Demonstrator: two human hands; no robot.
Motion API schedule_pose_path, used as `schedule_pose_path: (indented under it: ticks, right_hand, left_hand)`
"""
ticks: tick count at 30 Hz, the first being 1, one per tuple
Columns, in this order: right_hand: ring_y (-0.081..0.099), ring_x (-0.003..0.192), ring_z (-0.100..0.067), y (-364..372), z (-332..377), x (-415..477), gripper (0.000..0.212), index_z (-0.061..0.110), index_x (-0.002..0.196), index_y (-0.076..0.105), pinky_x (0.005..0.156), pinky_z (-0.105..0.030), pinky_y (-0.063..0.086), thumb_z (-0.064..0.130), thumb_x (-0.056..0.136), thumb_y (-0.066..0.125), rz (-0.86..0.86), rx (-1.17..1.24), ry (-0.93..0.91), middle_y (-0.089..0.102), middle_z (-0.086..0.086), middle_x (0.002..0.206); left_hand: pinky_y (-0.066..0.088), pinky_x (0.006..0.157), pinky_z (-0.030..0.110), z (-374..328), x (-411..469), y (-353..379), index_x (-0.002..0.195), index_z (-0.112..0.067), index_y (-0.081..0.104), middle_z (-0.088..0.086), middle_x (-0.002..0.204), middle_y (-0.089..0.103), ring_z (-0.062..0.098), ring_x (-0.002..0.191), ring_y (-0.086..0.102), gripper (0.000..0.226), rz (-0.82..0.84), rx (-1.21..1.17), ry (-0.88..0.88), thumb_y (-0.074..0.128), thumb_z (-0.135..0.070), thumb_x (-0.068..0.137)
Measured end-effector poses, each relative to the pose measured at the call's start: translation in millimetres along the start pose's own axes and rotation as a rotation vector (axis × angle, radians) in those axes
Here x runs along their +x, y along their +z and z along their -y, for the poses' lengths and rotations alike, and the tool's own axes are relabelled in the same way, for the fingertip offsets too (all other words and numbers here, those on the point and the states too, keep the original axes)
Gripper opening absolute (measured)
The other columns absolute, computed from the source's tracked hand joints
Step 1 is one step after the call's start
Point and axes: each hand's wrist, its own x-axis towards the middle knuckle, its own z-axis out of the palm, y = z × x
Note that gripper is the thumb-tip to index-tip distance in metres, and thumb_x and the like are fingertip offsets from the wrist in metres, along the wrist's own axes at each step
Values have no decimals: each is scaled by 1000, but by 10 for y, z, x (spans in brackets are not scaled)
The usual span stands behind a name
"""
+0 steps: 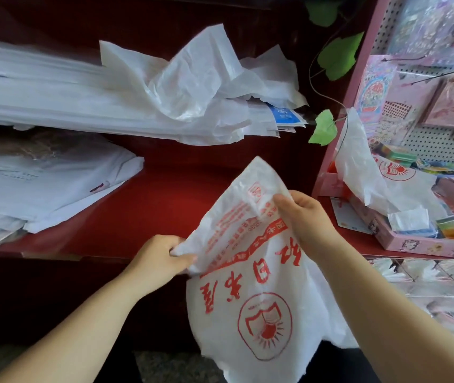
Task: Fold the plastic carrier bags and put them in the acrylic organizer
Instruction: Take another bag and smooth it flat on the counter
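A white plastic carrier bag (259, 286) with red print and a round red logo hangs in front of me over the edge of the red counter (143, 217). My left hand (162, 258) pinches its left corner. My right hand (306, 217) grips its upper edge from the right, thumb on the printed side. A second bag (369, 172) with the same red logo lies crumpled on the pink display at the right. No acrylic organizer can be made out.
Loose white bags (192, 87) sit piled on stacked white sheets at the back left. More white stacks (41, 178) lie at the left. A pink pegboard rack (427, 106) and pink tray (413, 239) with small goods stand at the right. Green leaves (324, 128) hang nearby.
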Motion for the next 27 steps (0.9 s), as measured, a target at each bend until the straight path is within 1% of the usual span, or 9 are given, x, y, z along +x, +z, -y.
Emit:
schedule_pose_path:
  ticks: [3,7,10,13,16,18,20,23,27]
  right_hand:
    - [64,64,-20,-164,-48,45,18,14,80,61,62,-31,56,19,93,50,-88,84,40,65,-6,73]
    - [59,64,-14,-321,-250,119,16,17,74,55,58,-27,50,14,91,54,-209,-240,84,60,-1,74]
    - [49,91,-8,-278,-292,73,30,11,107,56,84,-30,40,20,81,68,-324,-604,-348,51,7,98]
    - [35,125,-12,-15,-112,-52,64,10,130,49,107,-32,14,37,75,67,-82,-892,-740,51,2,126]
    - [50,117,-18,242,8,-56,42,12,121,58,112,-33,15,35,85,59,140,-1034,-725,63,-1,115]
    - [60,77,-16,277,36,-18,20,6,92,68,84,-28,45,22,90,56,255,-903,-648,65,-6,81]
    - [47,53,-6,239,48,3,25,7,69,60,53,-17,39,16,92,54,241,-717,-508,51,0,60]
    - [43,49,-9,147,13,34,28,3,68,56,48,-16,36,17,92,51,123,-573,-385,48,-1,57]
    - [40,52,-14,-11,-60,107,29,5,67,52,45,-16,33,18,93,51,-36,-432,-289,44,-4,57]
  left_hand:
    - [18,44,18,136,60,-50,47,-12,40,-11,45,31,4,47,26,44,-48,-107,-53,75,-21,72]
    - [38,53,16,83,141,-200,59,-14,64,-8,50,60,8,56,50,19,-165,-251,-53,75,-11,74]
    - [42,55,12,-76,152,-226,60,-24,65,-17,55,64,1,56,56,25,-114,-156,70,71,-6,75]
    - [40,52,6,-313,130,-156,59,-27,64,-20,55,63,-7,52,55,27,-39,-124,177,73,-6,74]
    - [39,50,5,-487,115,-63,62,-28,63,-21,54,62,-8,51,54,26,-52,-172,247,74,-8,74]
    - [40,50,6,-523,94,-32,67,-29,63,-19,58,64,-7,54,56,23,-60,-214,242,75,-10,72]
    - [46,56,10,-490,68,-16,80,-33,59,-16,70,66,-4,66,61,29,-3,-230,151,78,-15,68]
    - [53,69,21,-364,28,20,86,-34,57,-12,88,67,3,81,64,33,149,-173,-4,78,-15,69]
    - [51,66,15,-178,13,69,72,-27,65,-12,66,69,-3,65,64,20,212,-114,-49,75,-10,74]
